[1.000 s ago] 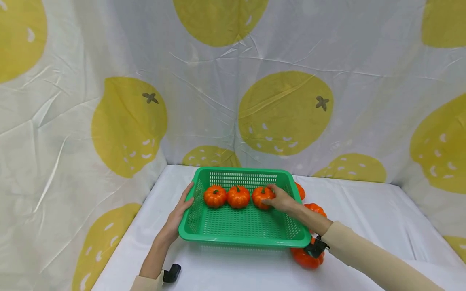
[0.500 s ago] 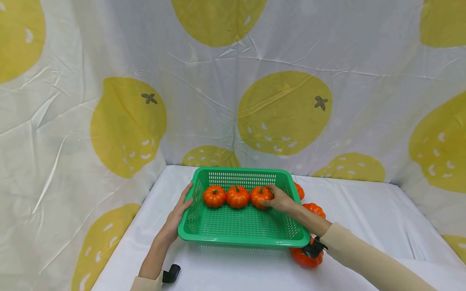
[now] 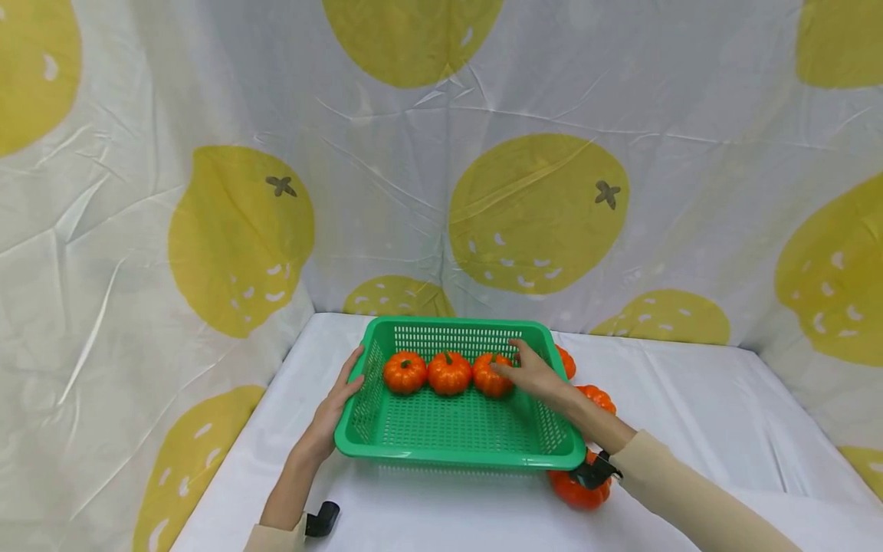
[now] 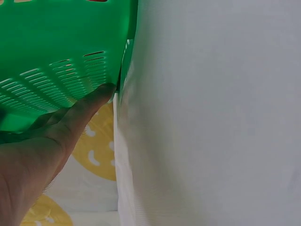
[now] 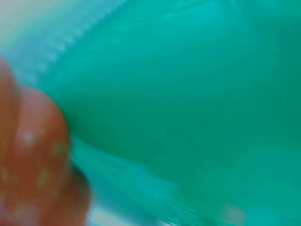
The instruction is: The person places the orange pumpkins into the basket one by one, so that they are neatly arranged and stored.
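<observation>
A green plastic basket stands on the white-covered table, with three small orange pumpkins in a row along its far half: a left pumpkin, a middle pumpkin and a right pumpkin. My right hand hovers at the right pumpkin's right side, thumb and fingers spread, partly covering it. Along the basket's left side, my left hand rests with extended fingers at the rim; the left wrist view shows this hand against the slotted outer wall. The right wrist view is blurred, mostly green.
Outside the basket's right side lie more orange pumpkins: one at the far corner, one behind my forearm and one near the front corner. Lemon-printed cloth walls the table's back and sides.
The right pumpkin has shifted slightly left, up against the middle one. My right hand's fingers have since spread and lifted off it. My left hand stays at the basket's left side.
</observation>
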`<state>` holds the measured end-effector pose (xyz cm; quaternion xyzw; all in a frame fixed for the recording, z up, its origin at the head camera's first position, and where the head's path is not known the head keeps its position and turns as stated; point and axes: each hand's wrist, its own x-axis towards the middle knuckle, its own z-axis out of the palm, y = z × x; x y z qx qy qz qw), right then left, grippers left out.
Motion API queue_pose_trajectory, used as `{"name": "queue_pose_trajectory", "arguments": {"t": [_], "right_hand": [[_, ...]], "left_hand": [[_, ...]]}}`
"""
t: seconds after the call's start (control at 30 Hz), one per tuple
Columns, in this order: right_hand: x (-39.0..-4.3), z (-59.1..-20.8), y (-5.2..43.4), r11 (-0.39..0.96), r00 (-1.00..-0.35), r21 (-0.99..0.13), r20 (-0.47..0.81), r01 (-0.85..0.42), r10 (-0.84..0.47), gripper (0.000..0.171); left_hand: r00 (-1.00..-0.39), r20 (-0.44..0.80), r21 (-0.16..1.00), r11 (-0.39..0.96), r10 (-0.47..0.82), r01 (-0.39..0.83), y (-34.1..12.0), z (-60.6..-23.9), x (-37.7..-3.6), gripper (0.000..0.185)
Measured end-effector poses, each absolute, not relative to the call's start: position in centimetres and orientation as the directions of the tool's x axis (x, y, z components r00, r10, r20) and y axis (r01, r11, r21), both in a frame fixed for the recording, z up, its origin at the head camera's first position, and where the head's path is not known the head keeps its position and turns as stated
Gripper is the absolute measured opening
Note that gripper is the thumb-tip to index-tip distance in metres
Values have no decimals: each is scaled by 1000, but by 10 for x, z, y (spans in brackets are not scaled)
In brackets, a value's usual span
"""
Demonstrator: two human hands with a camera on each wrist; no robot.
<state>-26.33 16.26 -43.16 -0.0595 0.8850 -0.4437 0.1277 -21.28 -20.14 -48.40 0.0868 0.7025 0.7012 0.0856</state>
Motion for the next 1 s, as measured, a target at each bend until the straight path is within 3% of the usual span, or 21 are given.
{"name": "queue_pose_trajectory", "arguments": {"t": [0.23, 0.43, 0.67, 1.0], "right_hand": [[-246, -397, 193, 525, -971, -848, -60, -73, -233, 85], [-224, -384, 248, 551, -984, -827, 17, -114, -178, 83], [-198, -423, 305, 620, -991, -779, 5, -90, -137, 81], [-179, -472, 338, 623, -966, -759, 31, -189, -255, 80]], "left_hand": [[-969, -2, 1000, -8, 246, -4, -202, -484, -213, 60], [-969, -1, 1000, 0, 248, -1, -202, -483, -214, 59], [-969, 2, 1000, 15, 246, 5, -203, -482, -214, 60], [-969, -2, 1000, 6, 249, -1, -203, -482, -213, 60]]}}
